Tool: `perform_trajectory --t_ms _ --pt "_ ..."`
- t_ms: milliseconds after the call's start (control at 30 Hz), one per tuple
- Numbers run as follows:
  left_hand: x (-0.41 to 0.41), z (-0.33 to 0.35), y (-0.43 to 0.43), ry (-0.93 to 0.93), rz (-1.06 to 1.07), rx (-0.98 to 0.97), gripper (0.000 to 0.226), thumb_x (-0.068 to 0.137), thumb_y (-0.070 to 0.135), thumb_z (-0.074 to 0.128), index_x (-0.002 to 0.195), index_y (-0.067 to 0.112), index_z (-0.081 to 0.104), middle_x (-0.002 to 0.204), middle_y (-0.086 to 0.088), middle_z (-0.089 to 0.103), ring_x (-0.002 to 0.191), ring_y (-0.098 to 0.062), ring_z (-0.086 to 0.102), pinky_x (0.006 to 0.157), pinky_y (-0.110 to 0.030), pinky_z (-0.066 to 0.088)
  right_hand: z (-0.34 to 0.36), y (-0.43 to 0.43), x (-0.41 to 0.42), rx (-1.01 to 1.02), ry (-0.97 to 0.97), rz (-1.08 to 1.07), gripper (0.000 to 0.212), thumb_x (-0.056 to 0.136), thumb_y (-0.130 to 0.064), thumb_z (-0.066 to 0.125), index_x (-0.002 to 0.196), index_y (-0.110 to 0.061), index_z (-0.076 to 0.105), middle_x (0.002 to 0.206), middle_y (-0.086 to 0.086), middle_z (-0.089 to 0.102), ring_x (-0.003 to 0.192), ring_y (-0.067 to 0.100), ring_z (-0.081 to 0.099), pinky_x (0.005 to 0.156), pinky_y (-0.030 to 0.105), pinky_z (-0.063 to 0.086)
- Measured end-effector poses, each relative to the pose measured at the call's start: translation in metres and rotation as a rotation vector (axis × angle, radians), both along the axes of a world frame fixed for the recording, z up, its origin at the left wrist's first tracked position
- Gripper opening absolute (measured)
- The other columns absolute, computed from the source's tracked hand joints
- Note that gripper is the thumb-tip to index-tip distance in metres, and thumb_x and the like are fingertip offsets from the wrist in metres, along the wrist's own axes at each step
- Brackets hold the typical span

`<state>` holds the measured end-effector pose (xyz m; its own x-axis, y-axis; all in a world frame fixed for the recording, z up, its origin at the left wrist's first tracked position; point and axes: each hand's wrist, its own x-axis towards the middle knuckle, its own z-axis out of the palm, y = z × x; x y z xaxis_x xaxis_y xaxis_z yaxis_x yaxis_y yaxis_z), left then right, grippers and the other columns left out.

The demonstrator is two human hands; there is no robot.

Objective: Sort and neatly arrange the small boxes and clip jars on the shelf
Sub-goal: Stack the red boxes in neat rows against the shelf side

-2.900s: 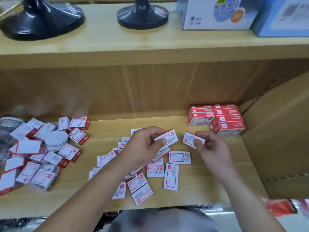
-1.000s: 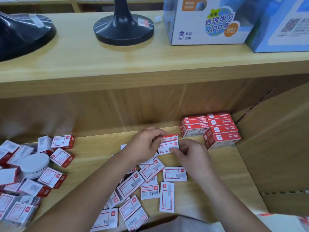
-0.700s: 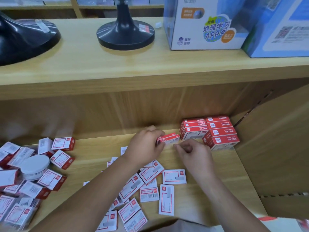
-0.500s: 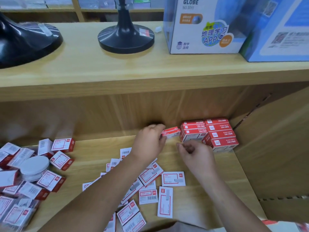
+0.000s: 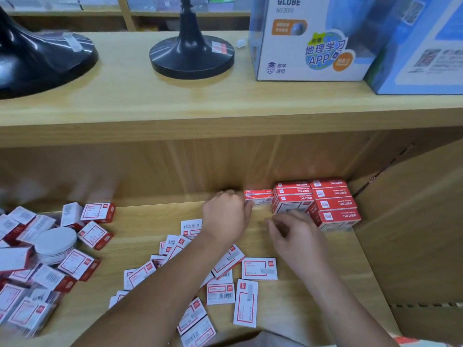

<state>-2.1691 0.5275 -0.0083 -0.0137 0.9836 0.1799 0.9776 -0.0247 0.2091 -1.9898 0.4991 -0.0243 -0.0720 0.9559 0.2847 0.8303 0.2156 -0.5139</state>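
Two red boxes point(image 5: 258, 197) pinched by left hand point(image 5: 226, 216), right hand point(image 5: 298, 239) near

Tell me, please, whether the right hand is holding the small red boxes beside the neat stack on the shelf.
No, the left hand holds the small red boxes beside the neat stack on the shelf, as the head view shows.

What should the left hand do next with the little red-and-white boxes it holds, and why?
Probably nudge the small red-and-white cardboard boxes right until flush with the neat stack of red boxes, then let go. The left hand grips them at the back of the wooden shelf, just left of that matching stack.
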Motion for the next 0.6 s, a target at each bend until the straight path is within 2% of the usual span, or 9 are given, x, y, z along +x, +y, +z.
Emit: perform_trajectory --t_ms 133,333,433,500,567,600 --pt "0.001 0.001 0.002 0.04 0.02 -0.025 0.037 0.103 0.051 0.044 0.096 0.021 0.064 0.097 0.001 0.067 0.096 -0.024 0.064 0.065 -0.031 0.033 0.002 -0.001 0.001 -0.034 0.069 0.035 0.023 0.087 -0.046 0.059 0.085 -0.026 0.072 0.08 -0.014 0.061 0.084 0.015 0.062 0.066 0.036 0.054" --pt "0.0 0.002 0.005 0.046 0.017 -0.034 0.037 0.103 0.05 0.046 0.097 0.02 0.066 0.097 0.0 0.067 0.097 -0.026 0.065 0.065 -0.031 0.034 0.006 -0.005 -0.002 -0.097 0.105 0.077 0.013 0.088 -0.039 0.068 0.089 -0.028 0.074 0.077 -0.015 0.061 0.076 0.011 0.061 0.066 0.034 0.054" --pt "-0.007 0.005 0.002 -0.044 -0.048 -0.059 0.032 0.099 0.049 0.053 0.092 0.021 0.066 0.091 0.001 0.064 0.094 -0.027 0.064 0.063 -0.031 0.037 0.001 -0.01 0.005 -0.185 0.207 0.148 0.012 0.084 -0.036 0.075 0.09 -0.027 0.076 0.078 -0.013 0.062 0.072 0.008 0.061 0.07 0.035 0.055" --pt "-0.021 0.012 -0.01 -0.164 -0.162 -0.023 0.026 0.096 0.043 0.057 0.096 0.019 0.068 0.091 0.0 0.062 0.094 -0.028 0.061 0.066 -0.035 0.047 -0.002 -0.017 0.015 -0.289 0.244 0.203 0.021 0.079 -0.037 0.082 0.095 -0.024 0.078 0.081 -0.01 0.06 0.073 0.006 0.062 0.074 0.037 0.055" --pt "-0.036 0.023 -0.038 -0.18 -0.196 0.056 0.023 0.092 0.037 0.057 0.099 0.02 0.071 0.089 0.001 0.063 0.09 -0.026 0.06 0.069 -0.039 0.053 -0.004 -0.027 0.025 -0.387 0.217 0.266 0.035 0.074 -0.044 0.084 0.1 -0.022 0.077 0.087 -0.01 0.055 0.08 0.004 0.061 0.079 0.035 0.055" --pt "-0.041 0.028 -0.057 -0.172 -0.195 0.076 0.019 0.091 0.036 0.056 0.094 0.023 0.07 0.085 0.004 0.062 0.086 -0.024 0.06 0.066 -0.039 0.053 -0.006 -0.033 0.029 -0.412 0.19 0.301 0.041 0.073 -0.049 0.083 0.104 -0.022 0.077 0.089 -0.011 0.052 0.084 0.003 0.06 0.081 0.032 0.054"
